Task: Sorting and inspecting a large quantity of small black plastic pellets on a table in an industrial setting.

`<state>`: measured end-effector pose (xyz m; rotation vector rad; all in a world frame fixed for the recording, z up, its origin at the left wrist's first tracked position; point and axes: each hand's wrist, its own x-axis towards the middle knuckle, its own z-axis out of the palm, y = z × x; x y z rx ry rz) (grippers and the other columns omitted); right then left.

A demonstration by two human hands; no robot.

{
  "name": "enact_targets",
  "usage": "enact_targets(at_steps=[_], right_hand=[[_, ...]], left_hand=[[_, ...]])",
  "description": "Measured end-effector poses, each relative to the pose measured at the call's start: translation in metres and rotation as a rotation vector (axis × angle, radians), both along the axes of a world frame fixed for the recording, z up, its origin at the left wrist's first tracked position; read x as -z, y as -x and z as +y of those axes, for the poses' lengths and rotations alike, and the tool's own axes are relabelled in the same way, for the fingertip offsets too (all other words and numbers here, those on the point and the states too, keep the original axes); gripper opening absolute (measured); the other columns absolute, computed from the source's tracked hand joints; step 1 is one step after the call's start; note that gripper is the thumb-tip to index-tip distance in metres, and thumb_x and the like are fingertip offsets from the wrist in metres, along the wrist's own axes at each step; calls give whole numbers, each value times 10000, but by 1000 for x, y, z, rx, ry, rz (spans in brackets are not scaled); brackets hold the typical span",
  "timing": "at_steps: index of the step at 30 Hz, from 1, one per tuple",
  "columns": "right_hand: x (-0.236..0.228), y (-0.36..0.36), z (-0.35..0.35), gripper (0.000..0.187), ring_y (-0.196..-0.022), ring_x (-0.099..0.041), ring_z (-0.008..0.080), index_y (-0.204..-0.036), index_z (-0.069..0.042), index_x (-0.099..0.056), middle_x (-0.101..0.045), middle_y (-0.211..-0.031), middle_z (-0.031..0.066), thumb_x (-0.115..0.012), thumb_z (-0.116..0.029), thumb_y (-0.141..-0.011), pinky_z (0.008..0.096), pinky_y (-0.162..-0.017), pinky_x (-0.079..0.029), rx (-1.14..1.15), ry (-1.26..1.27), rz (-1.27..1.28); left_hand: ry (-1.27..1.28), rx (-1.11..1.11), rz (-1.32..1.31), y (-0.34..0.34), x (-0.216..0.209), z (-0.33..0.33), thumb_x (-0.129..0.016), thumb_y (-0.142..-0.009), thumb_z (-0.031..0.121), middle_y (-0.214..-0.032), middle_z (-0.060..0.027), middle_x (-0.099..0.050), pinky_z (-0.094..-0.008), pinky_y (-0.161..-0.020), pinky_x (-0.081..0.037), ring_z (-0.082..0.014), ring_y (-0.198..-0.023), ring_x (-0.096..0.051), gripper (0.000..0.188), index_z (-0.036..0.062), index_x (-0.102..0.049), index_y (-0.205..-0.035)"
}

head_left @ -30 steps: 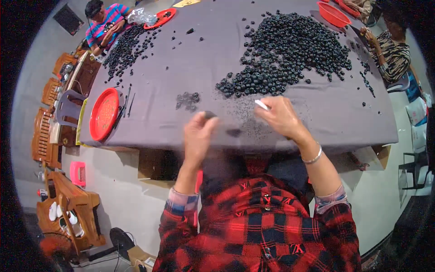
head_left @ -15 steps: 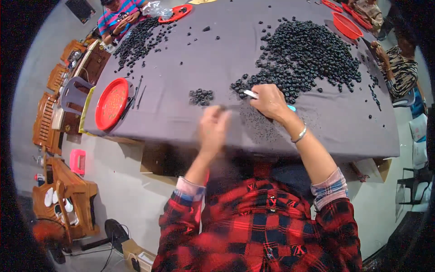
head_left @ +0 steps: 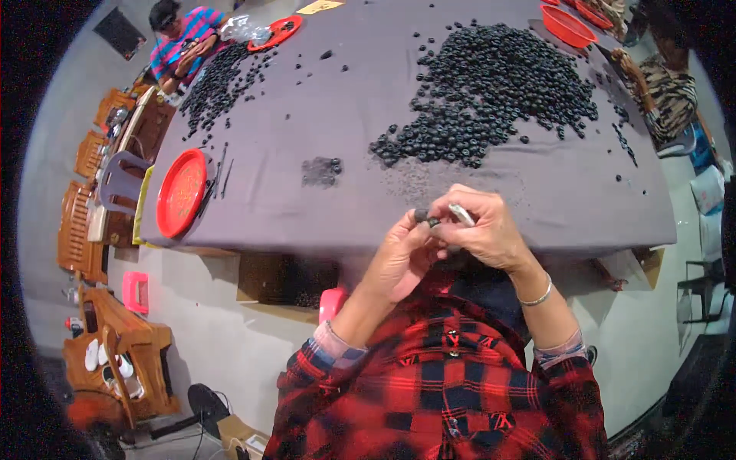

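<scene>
My two hands meet just over the table's near edge. Pinched in my left hand [head_left: 399,264] is a small black ring-shaped piece [head_left: 420,215], partly covered by fingers. My right hand [head_left: 494,230] grips a slim white pen-like tool [head_left: 462,215], its working end hidden; those fingertips also touch a dark piece [head_left: 434,222] at the left hand. Beyond them spreads a big pile of black ring-shaped pieces [head_left: 506,84]. Dark crumbs [head_left: 414,180] dust the grey cloth [head_left: 261,207] before it. A small cluster of black pieces [head_left: 322,172] lies to the left.
At the left edge stands a red tray [head_left: 182,193] with small bits in it, beside thin dark sticks [head_left: 228,176]. A person [head_left: 184,46] works at a second pile [head_left: 218,88] far left. Another person [head_left: 663,92] sits at the right, near a red basket [head_left: 569,27].
My right hand has drawn back from the pile's near edge with the white tool. My left hand has moved right, and both now meet at the near edge.
</scene>
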<state>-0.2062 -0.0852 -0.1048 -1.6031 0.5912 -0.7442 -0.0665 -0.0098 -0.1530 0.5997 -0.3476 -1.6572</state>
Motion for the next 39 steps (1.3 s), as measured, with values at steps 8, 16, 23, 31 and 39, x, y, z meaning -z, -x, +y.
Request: enact_targets(at_steps=[8,16,23,31,39], right_hand=[[1,7,4,136,-673,-569,115,-841,-7,-640,-579,-791,49,-687,-18,-715,237,-589,-462,-2,297,-12],[4,7,7,87,-643,-610,127,-822,43,-632,-559,-803,63,-649,56,-737,234,-571,-506,-94,-142,-121],[9,10,1,108,-688,-550,119,-863,23,-635,-575,-788,42,-634,-62,-797,245,-612,-446,-20,6,-7],[1,19,13,210,-684,-567,173,-1009,8,-613,-592,-782,91,-601,-51,-808,269,-622,-448,28,519,128],[6,15,20,203,-635,-613,215,-999,-1,-628,-615,-739,108,-629,-53,-803,304,-564,-475,62,601,169]], left_hand=[[17,-31,-6,-1,-2,8,-578,-865,77,-927,-25,-617,-267,-703,-515,-131,-801,-604,140,108,-544,-998],[20,21,6,-6,-2,10,-618,-840,77,-865,-20,-610,-293,-686,-520,-136,-765,-584,109,116,-550,-916],[44,80,85,-8,2,11,-635,-837,92,-839,-22,-597,-305,-685,-506,-146,-760,-565,111,119,-548,-901],[61,-25,134,-8,-9,11,-621,-860,134,-859,-17,-607,-290,-693,-496,-132,-766,-570,102,130,-568,-947],[99,-27,77,-10,-4,11,-619,-865,148,-920,-2,-627,-292,-724,-525,-114,-797,-605,180,134,-548,-1030]])
